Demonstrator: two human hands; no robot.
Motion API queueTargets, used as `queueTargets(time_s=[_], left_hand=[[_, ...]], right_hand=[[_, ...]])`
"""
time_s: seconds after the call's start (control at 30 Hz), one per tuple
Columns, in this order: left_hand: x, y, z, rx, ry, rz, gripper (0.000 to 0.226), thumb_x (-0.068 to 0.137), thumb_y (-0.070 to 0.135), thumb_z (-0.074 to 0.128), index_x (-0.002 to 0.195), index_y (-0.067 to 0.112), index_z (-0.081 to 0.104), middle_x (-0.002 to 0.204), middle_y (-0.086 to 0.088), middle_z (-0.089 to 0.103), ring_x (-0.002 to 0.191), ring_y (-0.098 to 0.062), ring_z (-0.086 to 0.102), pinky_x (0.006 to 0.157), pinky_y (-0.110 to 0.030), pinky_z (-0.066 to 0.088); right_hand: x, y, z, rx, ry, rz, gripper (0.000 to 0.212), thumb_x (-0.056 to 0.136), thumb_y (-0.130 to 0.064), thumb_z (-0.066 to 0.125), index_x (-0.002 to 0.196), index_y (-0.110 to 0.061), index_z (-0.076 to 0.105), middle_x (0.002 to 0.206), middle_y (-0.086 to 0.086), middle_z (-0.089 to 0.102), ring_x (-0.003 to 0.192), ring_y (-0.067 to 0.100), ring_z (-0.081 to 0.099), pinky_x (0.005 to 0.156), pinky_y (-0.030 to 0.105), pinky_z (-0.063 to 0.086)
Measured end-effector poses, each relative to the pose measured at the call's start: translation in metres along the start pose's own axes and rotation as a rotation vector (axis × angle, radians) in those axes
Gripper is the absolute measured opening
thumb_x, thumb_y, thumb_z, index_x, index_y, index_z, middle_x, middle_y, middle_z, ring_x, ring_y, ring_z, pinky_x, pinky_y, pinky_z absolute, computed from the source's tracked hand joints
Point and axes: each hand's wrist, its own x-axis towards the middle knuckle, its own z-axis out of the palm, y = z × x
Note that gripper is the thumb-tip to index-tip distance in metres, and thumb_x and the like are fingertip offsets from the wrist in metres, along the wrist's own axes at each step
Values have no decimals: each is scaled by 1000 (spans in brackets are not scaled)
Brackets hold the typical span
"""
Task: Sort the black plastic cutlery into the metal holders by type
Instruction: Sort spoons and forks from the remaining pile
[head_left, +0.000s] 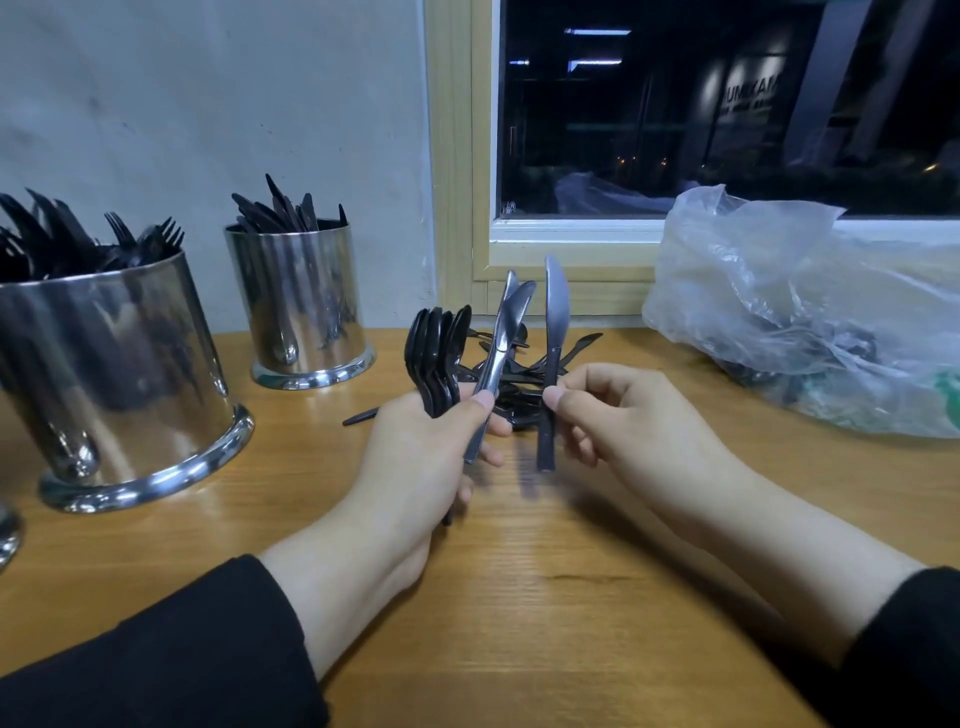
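My left hand (415, 457) grips a stack of black plastic spoons (436, 345) and two black knives (506, 332), all held upright. To their right my right hand (623, 410) pinches a single black knife (553, 338) by its handle, blade up. Behind both hands a loose pile of black cutlery (524, 374) lies on the wooden table (519, 571). A large metal holder (119, 374) at the left contains forks. A smaller metal holder (301, 306) behind it contains knives.
A crumpled clear plastic bag (810, 312) with more dark cutlery inside lies at the right, under the window (727, 104). Part of a third metal object (8, 535) shows at the far left edge. One black utensil (361, 415) lies apart, left of my left hand.
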Motion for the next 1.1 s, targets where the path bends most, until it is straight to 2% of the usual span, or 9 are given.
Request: queueTargets(time_s=[0.17, 0.3, 0.37, 0.4, 0.53, 0.63, 0.77, 0.87, 1.1], left_hand=[[-1, -5, 1, 65, -106, 39, 19, 102, 22, 59, 99, 12, 75, 89, -8, 77, 71, -21, 61, 46, -28, 39], [-2, -6, 3, 93, -163, 63, 20, 101, 21, 60, 92, 16, 78, 88, -13, 77, 61, -27, 57, 43, -27, 38], [-2, -5, 3, 82, -176, 43, 17, 100, 25, 63, 93, 22, 78, 88, -14, 77, 70, -45, 62, 44, -27, 37], [-2, -5, 3, 80, -187, 31, 14, 99, 28, 65, 96, 23, 79, 89, -12, 77, 72, -45, 63, 46, -27, 37], [-4, -3, 3, 47, -216, 19, 12, 100, 21, 64, 101, 17, 75, 82, -3, 73, 60, -14, 58, 44, -27, 35], [-1, -1, 2, 20, -129, 8, 9, 101, 18, 63, 102, 15, 72, 79, -3, 72, 60, -16, 53, 45, -27, 35], [1, 1, -1, -20, -56, -17, 9, 100, 18, 64, 108, 17, 68, 80, -1, 74, 59, -13, 55, 45, -26, 36], [0, 1, -1, -24, -59, -19, 11, 100, 19, 64, 111, 19, 68, 81, -1, 75, 60, -12, 56, 45, -25, 36], [0, 2, -1, -25, -61, -8, 13, 100, 21, 64, 113, 21, 66, 82, -1, 76, 58, -11, 57, 44, -24, 37]], right_hand=[[-2, 4, 9, 95, -70, 11, 28, 99, -19, 62, 73, -10, 68, 66, 3, 67, 58, 13, 53, 62, 31, 45], [-2, 7, 11, 62, -57, -9, 29, 98, -21, 64, 72, -10, 71, 63, 0, 65, 57, 13, 50, 61, 28, 42], [-2, 8, 9, -9, -43, -25, 27, 96, -23, 67, 72, -12, 73, 59, -4, 62, 54, 9, 47, 59, 22, 40], [-2, 8, 8, -44, -41, -30, 26, 95, -22, 67, 72, -12, 73, 57, -7, 60, 52, 6, 46, 57, 19, 38], [3, 10, 2, -143, 7, -45, 24, 93, -31, 69, 76, -15, 73, 55, -12, 57, 52, 2, 45, 53, 19, 37], [14, 17, -15, -552, 70, -97, 20, 93, -41, 66, 85, -23, 72, 68, -11, 66, 65, 4, 55, 60, 24, 41], [17, 27, -30, -935, -106, -33, 18, 92, -43, 67, 101, -28, 72, 81, -9, 67, 74, 1, 57, 65, 21, 38], [19, 32, -26, -1021, -91, -27, 24, 92, -45, 67, 107, -28, 72, 97, -2, 67, 96, 20, 62, 75, 28, 46], [20, 31, -23, -1037, -64, 27, 22, 89, -47, 67, 96, -26, 70, 96, -2, 67, 95, 22, 62, 75, 31, 49]])
